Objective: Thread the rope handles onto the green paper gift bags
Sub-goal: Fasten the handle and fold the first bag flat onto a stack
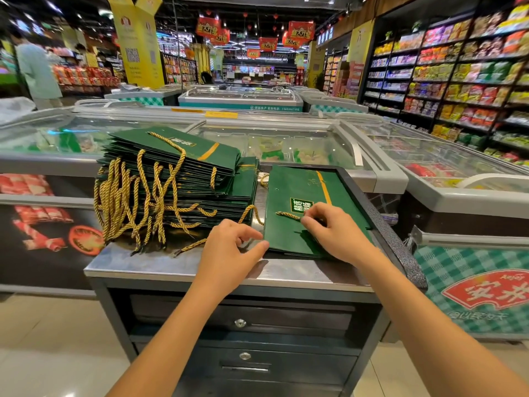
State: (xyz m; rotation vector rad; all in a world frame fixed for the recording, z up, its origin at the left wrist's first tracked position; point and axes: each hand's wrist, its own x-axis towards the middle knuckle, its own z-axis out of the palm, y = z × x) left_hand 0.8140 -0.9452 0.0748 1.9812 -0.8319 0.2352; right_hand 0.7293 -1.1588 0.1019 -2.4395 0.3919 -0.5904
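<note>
flat green bag (294, 181) on the steel counter (171, 265), just right of the stack of finished bags (183, 156). the right hand (329, 230) has its fingers closed in a pinch on a gold rope (287, 215), which runs leftward from them across the bag's face, long axis roughly side to side. the left hand (229, 247) pinches the bag's near left edge. the right hand, being nearer, would likely guide the rope.

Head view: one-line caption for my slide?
Right hand pinches a gold rope on a flat green gift bag, left hand holds its edge, beside a stack of roped bags.
</note>
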